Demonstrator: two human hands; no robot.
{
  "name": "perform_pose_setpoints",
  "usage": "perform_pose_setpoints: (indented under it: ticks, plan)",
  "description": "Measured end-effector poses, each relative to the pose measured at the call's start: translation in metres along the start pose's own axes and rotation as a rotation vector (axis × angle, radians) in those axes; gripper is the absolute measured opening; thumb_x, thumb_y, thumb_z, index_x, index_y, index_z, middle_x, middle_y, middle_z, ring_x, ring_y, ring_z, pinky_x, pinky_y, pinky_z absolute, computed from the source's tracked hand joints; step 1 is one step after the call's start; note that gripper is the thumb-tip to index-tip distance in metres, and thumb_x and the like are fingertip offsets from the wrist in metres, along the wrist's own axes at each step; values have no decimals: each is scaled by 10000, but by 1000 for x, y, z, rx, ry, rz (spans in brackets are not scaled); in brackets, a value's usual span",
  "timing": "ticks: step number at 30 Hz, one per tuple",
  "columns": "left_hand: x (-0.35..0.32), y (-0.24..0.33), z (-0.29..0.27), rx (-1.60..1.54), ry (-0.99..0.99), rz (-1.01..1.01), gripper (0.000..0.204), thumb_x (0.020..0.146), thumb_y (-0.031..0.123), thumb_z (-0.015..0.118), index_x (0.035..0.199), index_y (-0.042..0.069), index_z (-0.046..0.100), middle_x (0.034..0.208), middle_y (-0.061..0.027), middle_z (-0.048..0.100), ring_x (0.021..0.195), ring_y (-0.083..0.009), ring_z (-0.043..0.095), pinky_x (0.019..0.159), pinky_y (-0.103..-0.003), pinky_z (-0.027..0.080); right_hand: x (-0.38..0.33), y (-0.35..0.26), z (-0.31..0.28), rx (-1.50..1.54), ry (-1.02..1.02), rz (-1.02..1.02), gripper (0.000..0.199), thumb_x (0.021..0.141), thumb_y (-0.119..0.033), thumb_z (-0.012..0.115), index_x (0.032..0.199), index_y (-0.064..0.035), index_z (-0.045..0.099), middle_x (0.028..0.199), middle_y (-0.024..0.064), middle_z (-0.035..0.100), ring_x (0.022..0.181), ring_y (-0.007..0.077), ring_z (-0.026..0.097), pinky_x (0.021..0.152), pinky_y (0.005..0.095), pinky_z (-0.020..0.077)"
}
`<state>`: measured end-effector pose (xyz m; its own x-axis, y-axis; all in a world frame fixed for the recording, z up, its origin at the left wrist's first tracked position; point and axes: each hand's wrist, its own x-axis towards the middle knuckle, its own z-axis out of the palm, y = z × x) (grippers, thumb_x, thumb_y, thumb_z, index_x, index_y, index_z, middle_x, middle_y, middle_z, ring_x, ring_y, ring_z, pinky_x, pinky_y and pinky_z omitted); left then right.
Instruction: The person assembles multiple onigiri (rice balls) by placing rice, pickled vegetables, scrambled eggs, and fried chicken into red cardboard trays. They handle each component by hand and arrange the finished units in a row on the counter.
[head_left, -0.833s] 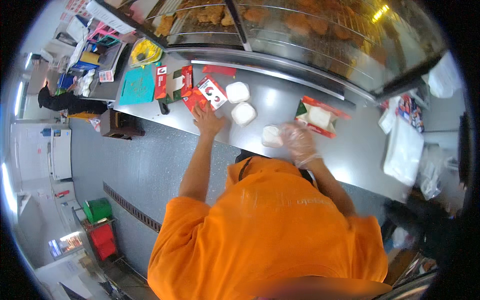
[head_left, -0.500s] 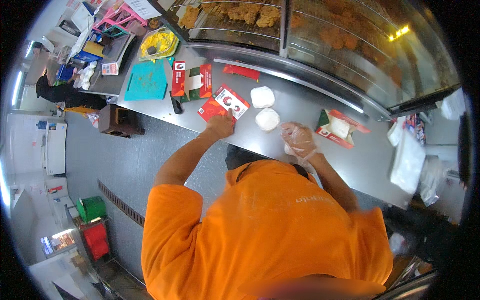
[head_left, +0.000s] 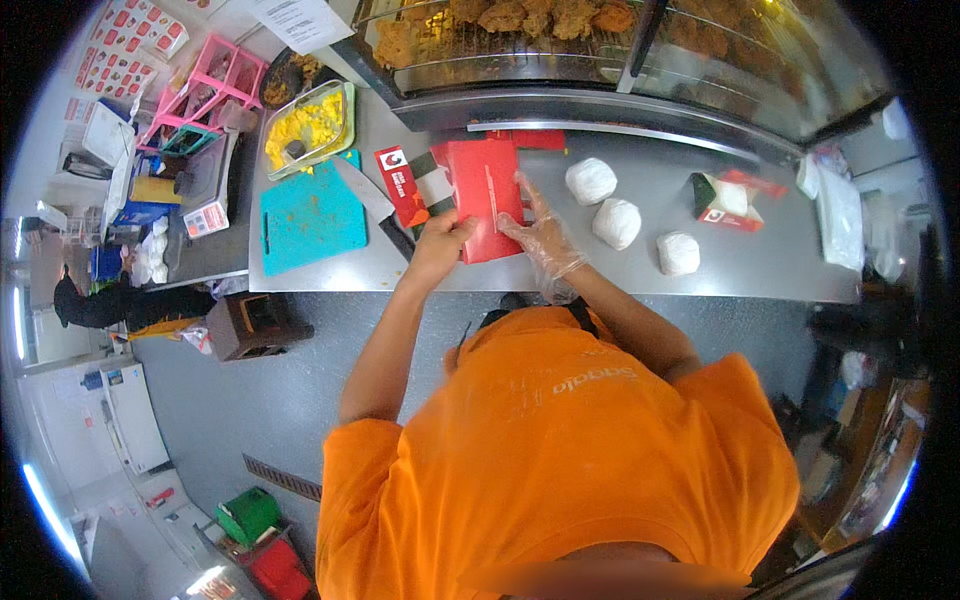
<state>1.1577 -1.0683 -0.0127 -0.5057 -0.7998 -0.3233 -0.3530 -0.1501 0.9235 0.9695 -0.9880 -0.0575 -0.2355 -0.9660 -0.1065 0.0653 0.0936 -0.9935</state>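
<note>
A red cardboard carton [head_left: 484, 190], its plain red side up, is between my two hands over the steel counter. My bare left hand [head_left: 440, 247] grips its lower left corner, fingers closed. On the opposite edge my right hand [head_left: 540, 235], in a clear plastic glove, has its thumb on the card and its fingers along the side. Three round white paper-wrapped packets, the upper packet [head_left: 591, 182], the middle packet [head_left: 616, 223] and the lower packet [head_left: 678, 253], sit to the right. Partly behind the carton is another red and green carton [head_left: 402, 187].
An open carton [head_left: 735, 199] with something white inside stands farther right. To the left lie a knife [head_left: 362, 188] and a turquoise cutting board [head_left: 315, 222], below a glass dish [head_left: 347, 130] of yellow food. A glass-fronted cabinet [head_left: 600, 112] of fried pieces borders the far side.
The carton's printed face was up under my left hand; now its plain side shows. My right hand has moved left from beside the packets to the carton. A third packet is now visible.
</note>
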Motion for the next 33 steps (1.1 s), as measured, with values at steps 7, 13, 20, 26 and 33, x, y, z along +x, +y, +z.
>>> perform_pose_setpoints:
  ticks: [7,13,20,26,33]
  plan:
    - [-42,24,-40,-658,-130,64,302,985,96,557,1282,46,557,1181,-33,639,1046,-136,610,909,-309,499,3,-62,16,368,-65,-42,645,988,-363,543,1529,-117,294,1489,183,411,1356,291,422,1141,377,318]
    - [-47,16,-27,-1050,-195,202,522,933,77,608,1420,44,421,1317,-107,585,1281,-247,508,1074,-419,411,-17,-95,48,-1346,49,-365,610,929,-325,568,1499,-221,379,1572,235,226,1420,480,245,1108,560,290]
    - [-19,-23,-24,-1004,-178,262,377,990,240,452,1307,52,530,1219,-101,626,1129,-231,594,1027,-418,450,-38,-79,63,-892,296,-376,881,750,-466,756,1452,-67,404,1536,226,299,1412,439,288,1166,583,125]
    - [8,-47,34,-1270,280,298,515,1011,459,397,1342,79,502,1274,-89,591,1166,-262,573,992,-407,479,-43,-73,78,-741,499,-521,885,770,-350,778,1472,-44,336,1352,202,516,1305,301,458,1115,484,233]
    - [13,-22,58,-981,-194,606,642,1022,547,299,765,6,528,1020,-130,555,922,-223,497,968,-372,369,-50,-52,16,276,69,167,1123,768,-95,747,1552,-38,-55,897,82,663,735,162,637,715,293,523]
